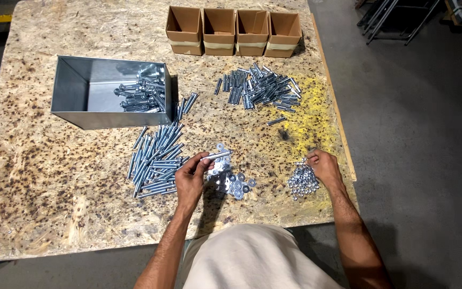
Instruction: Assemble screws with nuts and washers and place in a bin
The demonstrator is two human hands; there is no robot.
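**Bolt held level while nuts are being reached for**

A bolt (216, 156) is being gripped in the left hand (191, 179), its long axis lying roughly level and pointing right, above the washers (233, 183). The pile of nuts (301, 181) is being touched by the right hand (324, 166), fingers curled as if pinching; whether a nut is being held cannot be told. More bolts (153, 158) are lying on the tabletop (54, 176), left of the held one.

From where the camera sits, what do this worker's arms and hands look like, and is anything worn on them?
Both arms are bare to the frame's edge: no sleeves show, and no gloves, watch or rings are visible on the left hand or right hand. Below them is a light beige garment.
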